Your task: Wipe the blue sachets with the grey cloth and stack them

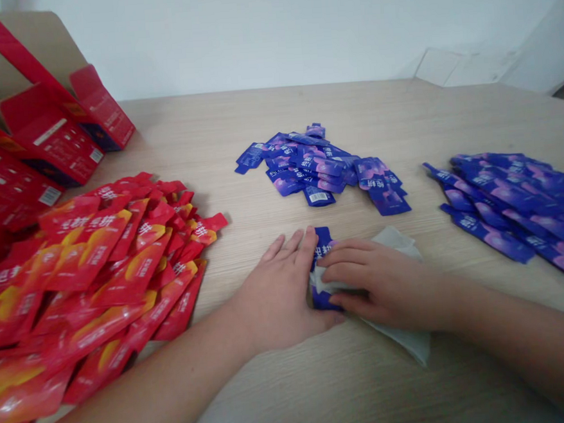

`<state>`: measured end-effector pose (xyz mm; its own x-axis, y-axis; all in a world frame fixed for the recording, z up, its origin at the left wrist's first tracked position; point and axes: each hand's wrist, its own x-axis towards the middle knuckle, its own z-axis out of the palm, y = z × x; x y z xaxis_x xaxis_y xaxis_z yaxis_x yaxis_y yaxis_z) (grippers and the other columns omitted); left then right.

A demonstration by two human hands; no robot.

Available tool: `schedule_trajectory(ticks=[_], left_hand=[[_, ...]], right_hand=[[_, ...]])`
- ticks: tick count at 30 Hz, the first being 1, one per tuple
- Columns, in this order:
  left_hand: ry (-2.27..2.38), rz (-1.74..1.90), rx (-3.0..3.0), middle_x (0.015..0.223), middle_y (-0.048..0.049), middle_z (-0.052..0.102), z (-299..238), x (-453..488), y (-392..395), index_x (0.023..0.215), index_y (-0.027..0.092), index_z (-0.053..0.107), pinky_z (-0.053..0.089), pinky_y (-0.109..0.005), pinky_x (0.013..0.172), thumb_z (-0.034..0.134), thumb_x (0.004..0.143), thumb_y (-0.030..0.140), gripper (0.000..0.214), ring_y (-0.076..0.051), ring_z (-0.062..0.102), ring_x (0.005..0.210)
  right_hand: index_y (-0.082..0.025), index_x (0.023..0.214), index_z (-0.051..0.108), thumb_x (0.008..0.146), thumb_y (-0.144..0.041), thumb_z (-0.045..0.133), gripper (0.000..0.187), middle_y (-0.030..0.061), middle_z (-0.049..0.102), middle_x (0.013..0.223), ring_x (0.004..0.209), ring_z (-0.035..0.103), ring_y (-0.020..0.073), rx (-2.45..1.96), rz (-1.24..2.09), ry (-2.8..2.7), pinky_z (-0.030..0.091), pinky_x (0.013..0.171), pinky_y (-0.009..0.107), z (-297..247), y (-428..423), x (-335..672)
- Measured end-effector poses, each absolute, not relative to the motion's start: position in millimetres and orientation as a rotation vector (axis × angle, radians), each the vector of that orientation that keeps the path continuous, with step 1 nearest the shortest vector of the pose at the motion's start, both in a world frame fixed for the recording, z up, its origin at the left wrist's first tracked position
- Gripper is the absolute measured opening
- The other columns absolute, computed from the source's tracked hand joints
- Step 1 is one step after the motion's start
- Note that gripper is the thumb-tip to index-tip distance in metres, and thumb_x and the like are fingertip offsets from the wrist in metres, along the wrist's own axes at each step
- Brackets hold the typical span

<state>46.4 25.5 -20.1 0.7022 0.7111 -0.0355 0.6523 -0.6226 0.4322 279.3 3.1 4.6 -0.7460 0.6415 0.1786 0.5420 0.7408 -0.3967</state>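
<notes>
A blue-and-purple sachet lies on the table between my hands, partly covered by them. My left hand rests flat along its left side with the fingers stretched out, the fingertips at its edge. With bent fingers, my right hand presses a whitish cloth onto the sachet's face. The cloth spreads out under the palm towards the right; whether it is paper or fabric I cannot tell.
Behind my hands is a loose heap of blue sachets. More blue sachets lie in overlapping rows at right. A large pile of red-and-orange sachets fills the left, before open red boxes. A white wall stands behind the table.
</notes>
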Motion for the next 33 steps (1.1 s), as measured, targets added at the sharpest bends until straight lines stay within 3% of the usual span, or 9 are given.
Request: schedule_trajectory(ticks=[4, 8, 18, 26, 33], left_hand=[[1.059, 0.189, 2.491, 0.178, -0.0237, 0.023, -19, 46, 25, 0.171, 0.008, 0.015, 0.019, -0.051, 0.137, 0.081, 0.078, 0.072, 0.131, -0.036, 0.027, 0.166], [1.057, 0.198, 2.476, 0.178, -0.0241, 0.023, -17, 46, 25, 0.171, 0.010, 0.014, 0.018, -0.051, 0.136, 0.082, 0.077, 0.071, 0.131, -0.036, 0.027, 0.166], [1.066, 0.149, 2.483, 0.177, -0.0275, 0.020, -16, 47, 25, 0.171, 0.003, 0.011, 0.015, -0.051, 0.137, 0.077, 0.082, 0.068, 0.128, -0.036, 0.026, 0.166], [1.040, 0.189, 2.463, 0.176, -0.0244, 0.031, -12, 46, 25, 0.170, 0.008, 0.017, 0.017, -0.053, 0.137, 0.080, 0.080, 0.063, 0.123, -0.034, 0.034, 0.163], [1.033, 0.216, 2.481, 0.176, -0.0233, 0.031, -15, 45, 25, 0.170, 0.009, 0.020, 0.016, -0.053, 0.137, 0.078, 0.082, 0.066, 0.120, -0.035, 0.034, 0.163]], right_hand=[[-0.020, 0.108, 0.073, 0.103, -0.022, 0.066, 0.009, 0.0097, 0.077, 0.112, 0.110, 0.071, 0.0264, -1.019, 0.473, -2.641, 0.056, 0.104, 0.045, 4, 6, 278], [-0.020, 0.110, 0.074, 0.101, -0.014, 0.063, 0.015, 0.0092, 0.078, 0.114, 0.111, 0.071, 0.0256, -1.024, 0.458, -2.641, 0.056, 0.104, 0.044, 1, 13, 278], [-0.020, 0.119, 0.074, 0.104, -0.021, 0.062, 0.019, 0.0113, 0.080, 0.115, 0.110, 0.073, 0.0278, -1.204, 0.233, -2.408, 0.059, 0.099, 0.047, -17, 37, 306], [-0.024, 0.118, 0.072, 0.099, -0.012, 0.069, 0.023, 0.0012, 0.078, 0.115, 0.111, 0.072, 0.0149, -0.814, 0.867, -2.477, 0.055, 0.101, 0.028, 8, 8, 294], [-0.023, 0.115, 0.076, 0.096, -0.005, 0.064, 0.029, 0.0018, 0.079, 0.114, 0.116, 0.069, 0.0174, -0.831, 0.862, -2.564, 0.051, 0.109, 0.033, 8, 13, 286]])
